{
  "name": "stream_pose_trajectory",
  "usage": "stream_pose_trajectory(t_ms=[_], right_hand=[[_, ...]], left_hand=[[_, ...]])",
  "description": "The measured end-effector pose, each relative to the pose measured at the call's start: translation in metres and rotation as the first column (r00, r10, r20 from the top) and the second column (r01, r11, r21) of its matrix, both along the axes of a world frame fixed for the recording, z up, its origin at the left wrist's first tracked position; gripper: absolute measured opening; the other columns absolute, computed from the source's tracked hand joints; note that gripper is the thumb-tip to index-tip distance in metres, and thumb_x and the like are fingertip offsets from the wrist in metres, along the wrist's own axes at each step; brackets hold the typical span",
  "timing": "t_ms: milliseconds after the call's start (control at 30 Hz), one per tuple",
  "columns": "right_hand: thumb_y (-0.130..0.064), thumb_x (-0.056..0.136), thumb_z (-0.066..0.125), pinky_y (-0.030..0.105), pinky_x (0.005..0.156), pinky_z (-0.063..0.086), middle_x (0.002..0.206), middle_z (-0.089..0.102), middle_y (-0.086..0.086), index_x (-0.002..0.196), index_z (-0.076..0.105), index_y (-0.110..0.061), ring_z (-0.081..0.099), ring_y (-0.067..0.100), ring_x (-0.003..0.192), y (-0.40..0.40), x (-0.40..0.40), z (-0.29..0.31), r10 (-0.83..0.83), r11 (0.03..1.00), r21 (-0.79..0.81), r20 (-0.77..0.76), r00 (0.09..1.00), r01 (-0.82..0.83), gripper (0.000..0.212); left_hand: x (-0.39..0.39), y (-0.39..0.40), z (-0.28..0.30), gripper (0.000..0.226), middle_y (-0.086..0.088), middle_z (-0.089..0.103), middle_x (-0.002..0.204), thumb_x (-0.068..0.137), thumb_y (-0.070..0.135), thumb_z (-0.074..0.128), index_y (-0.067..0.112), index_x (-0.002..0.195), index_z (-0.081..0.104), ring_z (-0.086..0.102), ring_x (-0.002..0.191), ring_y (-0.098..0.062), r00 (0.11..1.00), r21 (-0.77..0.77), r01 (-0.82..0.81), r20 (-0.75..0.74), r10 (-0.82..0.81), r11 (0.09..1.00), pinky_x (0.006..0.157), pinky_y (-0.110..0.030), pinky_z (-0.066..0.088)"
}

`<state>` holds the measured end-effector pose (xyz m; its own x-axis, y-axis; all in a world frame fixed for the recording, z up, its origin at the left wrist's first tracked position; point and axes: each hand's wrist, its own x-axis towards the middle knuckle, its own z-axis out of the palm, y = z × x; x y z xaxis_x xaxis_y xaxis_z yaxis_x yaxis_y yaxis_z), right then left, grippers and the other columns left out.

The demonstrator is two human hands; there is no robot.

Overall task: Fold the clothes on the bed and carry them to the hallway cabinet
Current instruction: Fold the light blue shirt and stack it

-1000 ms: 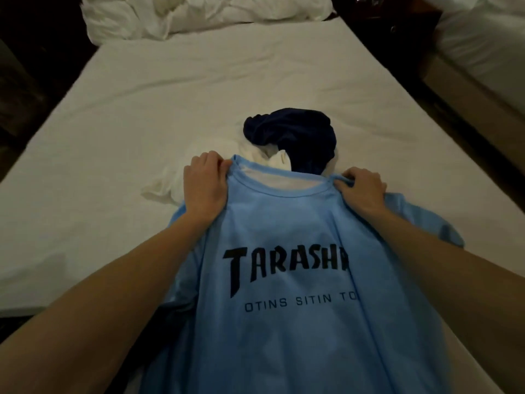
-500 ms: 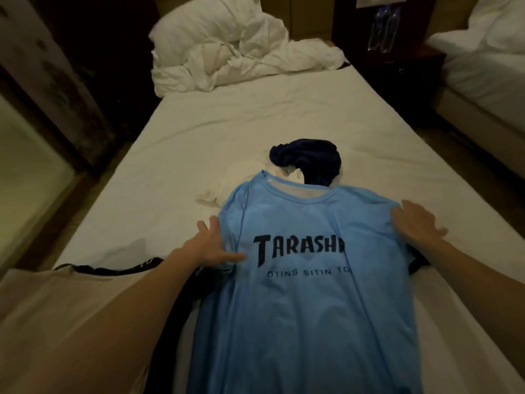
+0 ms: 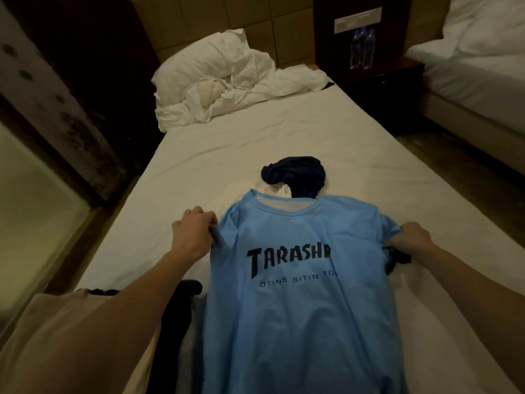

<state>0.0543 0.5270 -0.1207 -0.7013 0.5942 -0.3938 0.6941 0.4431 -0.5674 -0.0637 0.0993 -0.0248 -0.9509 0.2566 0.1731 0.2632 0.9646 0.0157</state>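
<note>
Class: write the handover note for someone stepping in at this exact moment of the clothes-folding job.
Left hand: grip on the blue T-shirt at its left sleeve.
Right hand: grip on the right sleeve.
Shirt lies face up on the bed; navy garment and white garment bunched beyond its collar.
Done: shirt spread out.
Left: fold all pieces, carry them to the hallway cabinet.

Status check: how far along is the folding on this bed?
Done: the blue shirt lies spread flat, print up, on the bed. In hand: the left hand and right hand each grip a sleeve edge, no fold made yet. Left: folding it, then the navy garment and white garment bunched beyond the collar, then the carry to the cabinet.
</note>
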Motion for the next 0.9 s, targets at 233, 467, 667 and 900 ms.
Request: stream_pose_trajectory(t_ms=[233, 467, 667, 900], right_hand=[[-0.018, 0.08, 0.078, 0.036, 0.074, 0.05, 0.087, 0.065, 0.01, 0.087, 0.061, -0.008, 0.062, 0.028, 0.087, 0.002, -0.007, -0.003, -0.157, 0.945, -0.328, -0.444, 0.882, 0.003, 0.021], [-0.004, 0.078, 0.075, 0.04, 0.086, 0.056, 0.105, 0.068, 0.005, 0.105, 0.066, -0.017, 0.064, 0.023, 0.097, 0.011, -0.003, 0.007, -0.215, 0.925, -0.379, -0.554, 0.804, -0.015, 0.032], [0.003, 0.079, 0.067, 0.021, 0.097, 0.041, 0.125, 0.064, 0.004, 0.127, 0.063, -0.013, 0.057, 0.017, 0.116, -0.044, -0.018, 0.046, 0.0, 0.998, -0.05, -0.637, 0.77, -0.041, 0.051], [0.011, 0.087, 0.049, 0.042, 0.105, 0.047, 0.147, 0.048, 0.014, 0.15, 0.036, -0.028, 0.052, 0.028, 0.128, -0.178, -0.029, 0.065, 0.567, 0.726, -0.131, -0.442, 0.695, -0.675, 0.076]], left_hand=[[0.005, 0.082, -0.02, 0.041, -0.004, 0.06, 0.097, 0.045, 0.008, 0.092, 0.02, 0.076, 0.069, 0.061, 0.096, -0.027, 0.735, -0.597, 0.541, -0.006, -0.678, 0.592, 0.104, -0.061, 0.041], [0.002, 0.11, -0.064, 0.095, -0.005, 0.025, 0.162, 0.067, 0.017, 0.087, 0.028, 0.148, 0.04, 0.025, 0.149, -0.026, 0.683, -0.595, 0.62, 0.088, -0.725, 0.511, 0.116, -0.063, 0.013], [0.005, 0.047, -0.063, 0.112, 0.0, 0.003, 0.167, 0.072, -0.005, 0.068, 0.029, 0.159, 0.006, 0.008, 0.152, -0.022, 0.833, -0.397, 0.514, 0.018, -0.553, 0.761, 0.116, -0.058, 0.017], [0.042, -0.037, -0.075, 0.078, 0.005, 0.019, 0.163, 0.092, 0.028, 0.062, 0.027, 0.156, 0.016, 0.027, 0.147, -0.015, 0.926, -0.146, 0.372, 0.127, -0.355, 0.917, 0.114, -0.038, 0.023]])
